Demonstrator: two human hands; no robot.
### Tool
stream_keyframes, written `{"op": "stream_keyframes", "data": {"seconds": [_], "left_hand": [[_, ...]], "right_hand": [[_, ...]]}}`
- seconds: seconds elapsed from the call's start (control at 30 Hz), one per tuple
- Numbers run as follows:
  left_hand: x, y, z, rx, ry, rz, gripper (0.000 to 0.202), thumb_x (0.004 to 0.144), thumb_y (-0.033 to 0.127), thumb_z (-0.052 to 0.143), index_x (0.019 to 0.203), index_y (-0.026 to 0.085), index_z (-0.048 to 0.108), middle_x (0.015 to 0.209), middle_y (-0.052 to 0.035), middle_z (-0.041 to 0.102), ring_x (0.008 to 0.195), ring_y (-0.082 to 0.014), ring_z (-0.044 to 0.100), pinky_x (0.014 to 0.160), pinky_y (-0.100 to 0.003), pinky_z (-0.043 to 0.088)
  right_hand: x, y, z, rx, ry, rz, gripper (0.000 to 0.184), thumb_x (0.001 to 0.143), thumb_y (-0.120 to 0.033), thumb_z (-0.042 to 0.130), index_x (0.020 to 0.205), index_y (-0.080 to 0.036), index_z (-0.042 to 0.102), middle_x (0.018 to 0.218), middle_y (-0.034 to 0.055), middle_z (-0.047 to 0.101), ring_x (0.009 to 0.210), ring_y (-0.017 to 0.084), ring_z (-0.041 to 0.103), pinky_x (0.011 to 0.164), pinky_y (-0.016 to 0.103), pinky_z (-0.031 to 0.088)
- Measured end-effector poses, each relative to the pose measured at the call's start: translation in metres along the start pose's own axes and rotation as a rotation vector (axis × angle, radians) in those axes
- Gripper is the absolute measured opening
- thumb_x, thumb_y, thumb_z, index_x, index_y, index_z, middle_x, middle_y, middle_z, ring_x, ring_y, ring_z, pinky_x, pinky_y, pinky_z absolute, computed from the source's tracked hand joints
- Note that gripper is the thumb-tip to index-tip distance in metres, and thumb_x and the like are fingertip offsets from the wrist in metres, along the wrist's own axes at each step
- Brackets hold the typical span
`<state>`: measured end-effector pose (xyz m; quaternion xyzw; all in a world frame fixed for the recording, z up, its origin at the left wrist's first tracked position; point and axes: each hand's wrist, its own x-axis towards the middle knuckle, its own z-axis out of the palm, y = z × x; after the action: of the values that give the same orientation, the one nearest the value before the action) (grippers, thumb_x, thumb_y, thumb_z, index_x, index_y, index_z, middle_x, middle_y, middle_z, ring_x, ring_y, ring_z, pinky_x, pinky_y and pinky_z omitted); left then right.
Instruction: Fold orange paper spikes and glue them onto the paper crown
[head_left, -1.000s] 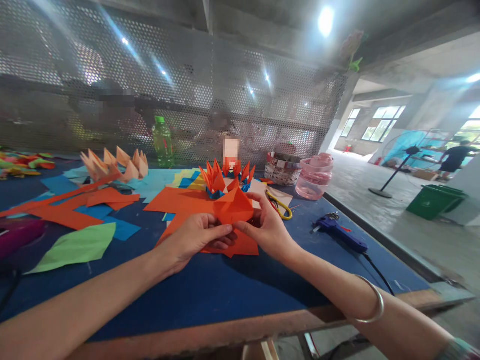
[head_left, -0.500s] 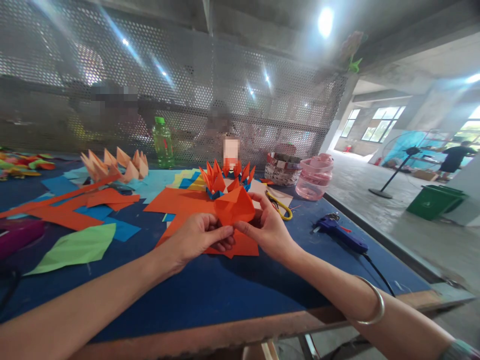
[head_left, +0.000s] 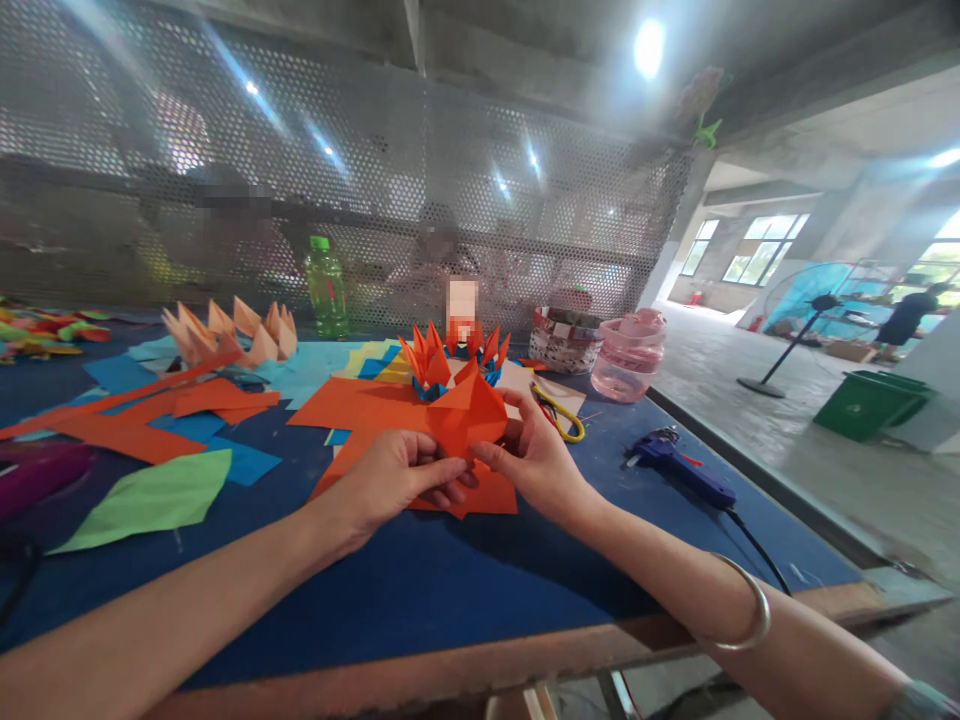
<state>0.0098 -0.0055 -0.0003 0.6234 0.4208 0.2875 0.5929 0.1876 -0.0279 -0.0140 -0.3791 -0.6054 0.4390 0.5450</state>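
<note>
Orange folded paper [head_left: 465,412] has turned slightly between the fingers since half a second ago; the bench [head_left: 420,610] looks unchanged. From the head view, it sits at six o'clock of the spiked ring [head_left: 425,362], contact unclear. At its seven o'clock, the left hand [head_left: 394,475] keeps a nearly closed grip on the lower edge; at four o'clock, the right hand [head_left: 538,455] wraps the side, thumb in front. Uneven thumb pressure could crease it crookedly or spring the fold open; pushing toward twelve might crush the ring's points.
</note>
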Motion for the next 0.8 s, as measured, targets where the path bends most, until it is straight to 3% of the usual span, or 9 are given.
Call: {"op": "stream_keyframes", "data": {"seconds": [0.3,0.5,0.67,0.8], "left_hand": [[0.0,-0.001,0.0,0.002,-0.012,0.02,0.024,0.071,0.04,0.075,0.069,0.016,0.069,0.069,-0.0051,0.074,0.06,-0.0146,0.067,0.059,-0.023,0.05],[0.001,0.002,0.002,0.023,-0.11,0.031,0.03,0.068,0.042,0.075,0.075,0.014,0.069,0.071,-0.0065,0.073,0.064,-0.017,0.068,0.057,-0.024,0.05],[-0.001,0.008,0.001,0.01,0.004,0.057,0.037,0.071,0.045,0.074,0.095,0.017,0.067,0.083,-0.0021,0.071,0.062,-0.0124,0.065,0.059,-0.023,0.052],[0.0,0.01,-0.005,-0.079,0.121,0.139,0.039,0.074,0.049,0.07,0.098,0.018,0.064,0.084,-0.0003,0.069,0.064,-0.0122,0.065,0.06,-0.023,0.052]], "right_hand": [[0.0,0.0,0.0,0.077,-0.022,0.025,0.061,0.07,-0.035,0.077,0.116,-0.024,0.039,0.084,-0.0005,0.069,0.072,0.017,0.068,0.066,0.03,0.053],[-0.001,0.0,0.001,0.062,-0.029,0.028,0.056,0.071,-0.029,0.074,0.115,-0.024,0.039,0.08,-0.0014,0.069,0.064,0.015,0.066,0.059,0.028,0.051],[0.001,0.0,-0.002,0.005,-0.003,0.018,0.057,0.072,-0.026,0.073,0.117,-0.023,0.039,0.082,-0.0008,0.068,0.065,0.015,0.066,0.058,0.026,0.05],[0.0,0.002,-0.003,-0.051,-0.068,0.047,0.059,0.07,-0.021,0.072,0.119,-0.022,0.039,0.078,-0.0022,0.065,0.064,0.014,0.064,0.057,0.026,0.049]]}}
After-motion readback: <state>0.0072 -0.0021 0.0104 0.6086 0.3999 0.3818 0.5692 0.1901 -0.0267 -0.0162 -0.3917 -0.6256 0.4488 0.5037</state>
